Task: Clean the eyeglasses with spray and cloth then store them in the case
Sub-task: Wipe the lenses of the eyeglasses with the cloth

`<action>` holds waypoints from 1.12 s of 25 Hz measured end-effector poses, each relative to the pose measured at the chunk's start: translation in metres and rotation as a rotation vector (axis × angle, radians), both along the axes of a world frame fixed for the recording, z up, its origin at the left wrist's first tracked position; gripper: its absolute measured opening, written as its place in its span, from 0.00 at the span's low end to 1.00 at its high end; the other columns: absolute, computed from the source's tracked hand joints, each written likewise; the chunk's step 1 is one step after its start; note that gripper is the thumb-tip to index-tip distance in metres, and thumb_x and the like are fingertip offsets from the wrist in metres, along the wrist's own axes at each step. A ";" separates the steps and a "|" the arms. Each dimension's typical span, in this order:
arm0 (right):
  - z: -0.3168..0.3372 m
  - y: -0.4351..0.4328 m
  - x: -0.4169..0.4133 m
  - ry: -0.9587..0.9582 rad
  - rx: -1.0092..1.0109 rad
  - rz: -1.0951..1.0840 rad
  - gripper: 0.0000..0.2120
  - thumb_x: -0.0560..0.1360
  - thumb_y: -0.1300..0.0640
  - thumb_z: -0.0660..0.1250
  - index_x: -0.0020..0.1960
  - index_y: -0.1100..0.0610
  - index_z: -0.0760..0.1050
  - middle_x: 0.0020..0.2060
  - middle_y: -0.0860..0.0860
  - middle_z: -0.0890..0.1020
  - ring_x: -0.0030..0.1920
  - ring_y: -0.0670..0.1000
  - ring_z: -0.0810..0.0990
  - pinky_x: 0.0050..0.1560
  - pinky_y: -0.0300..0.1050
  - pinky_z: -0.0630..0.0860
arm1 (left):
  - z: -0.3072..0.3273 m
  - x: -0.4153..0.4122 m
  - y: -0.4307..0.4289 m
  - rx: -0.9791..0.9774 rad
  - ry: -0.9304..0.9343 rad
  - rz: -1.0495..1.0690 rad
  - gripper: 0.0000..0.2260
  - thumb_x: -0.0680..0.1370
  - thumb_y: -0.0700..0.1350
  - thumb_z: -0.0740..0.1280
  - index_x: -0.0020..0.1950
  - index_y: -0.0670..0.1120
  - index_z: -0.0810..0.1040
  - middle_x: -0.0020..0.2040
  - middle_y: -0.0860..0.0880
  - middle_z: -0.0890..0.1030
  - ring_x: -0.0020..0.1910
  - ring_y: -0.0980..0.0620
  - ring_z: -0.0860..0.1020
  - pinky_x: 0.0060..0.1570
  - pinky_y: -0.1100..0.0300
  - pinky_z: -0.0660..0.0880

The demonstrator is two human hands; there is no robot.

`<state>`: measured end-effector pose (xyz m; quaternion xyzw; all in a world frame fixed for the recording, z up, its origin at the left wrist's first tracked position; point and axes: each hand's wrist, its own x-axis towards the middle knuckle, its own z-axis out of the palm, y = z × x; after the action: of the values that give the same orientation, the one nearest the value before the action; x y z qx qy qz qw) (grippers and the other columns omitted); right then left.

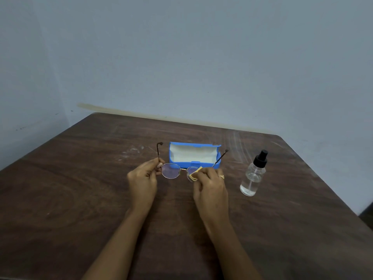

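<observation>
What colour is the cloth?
Yellow; the cloth shows in the head view, held by the right hand.

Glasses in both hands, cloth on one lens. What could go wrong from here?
The left hand grips the eyeglasses only near one hinge while the right hand presses the yellow cloth on the opposite lens, so the thin frame may twist. The spray bottle stands upright beside the right hand, and an outward sweep could tip it. The temples are unfolded and must be folded before going into the open blue case.
</observation>
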<state>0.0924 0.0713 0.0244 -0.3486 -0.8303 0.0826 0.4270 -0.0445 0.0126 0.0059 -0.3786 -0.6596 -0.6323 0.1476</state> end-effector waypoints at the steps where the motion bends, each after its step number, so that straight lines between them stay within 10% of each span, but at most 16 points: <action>1: -0.001 0.000 0.000 -0.008 -0.015 -0.026 0.04 0.68 0.67 0.69 0.42 0.62 0.81 0.40 0.56 0.82 0.46 0.58 0.78 0.36 0.48 0.77 | 0.000 0.000 0.000 -0.004 -0.001 -0.007 0.18 0.65 0.20 0.60 0.44 0.36 0.82 0.40 0.48 0.81 0.35 0.58 0.79 0.40 0.76 0.75; 6: -0.008 0.004 -0.003 -0.201 -0.156 -0.097 0.10 0.76 0.59 0.60 0.54 0.60 0.76 0.53 0.55 0.77 0.58 0.56 0.71 0.46 0.47 0.72 | -0.001 0.003 0.000 -0.026 0.025 -0.075 0.21 0.63 0.20 0.57 0.46 0.36 0.82 0.42 0.48 0.80 0.41 0.60 0.77 0.42 0.79 0.73; 18: 0.000 0.004 -0.007 0.064 -0.198 -0.119 0.10 0.77 0.57 0.60 0.51 0.62 0.75 0.48 0.58 0.78 0.48 0.58 0.76 0.43 0.49 0.72 | 0.002 0.009 -0.002 -0.037 0.112 -0.093 0.19 0.64 0.21 0.58 0.46 0.33 0.81 0.43 0.49 0.79 0.43 0.59 0.77 0.44 0.78 0.73; 22: -0.004 0.003 -0.006 -0.150 -0.113 -0.086 0.10 0.76 0.58 0.61 0.55 0.57 0.76 0.50 0.54 0.77 0.51 0.55 0.74 0.43 0.47 0.71 | 0.001 0.007 -0.002 -0.037 0.065 -0.073 0.19 0.64 0.20 0.58 0.46 0.34 0.81 0.42 0.47 0.81 0.41 0.57 0.78 0.43 0.78 0.74; 28: -0.003 0.006 0.003 -0.163 -0.068 0.021 0.11 0.76 0.60 0.62 0.55 0.53 0.79 0.52 0.50 0.80 0.54 0.52 0.73 0.47 0.44 0.72 | 0.001 0.003 -0.002 -0.020 -0.020 -0.014 0.14 0.67 0.22 0.63 0.47 0.34 0.81 0.41 0.38 0.84 0.38 0.49 0.81 0.40 0.64 0.77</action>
<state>0.0952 0.0771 0.0216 -0.3598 -0.8626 0.0868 0.3450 -0.0411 0.0108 0.0069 -0.3785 -0.6647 -0.6303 0.1328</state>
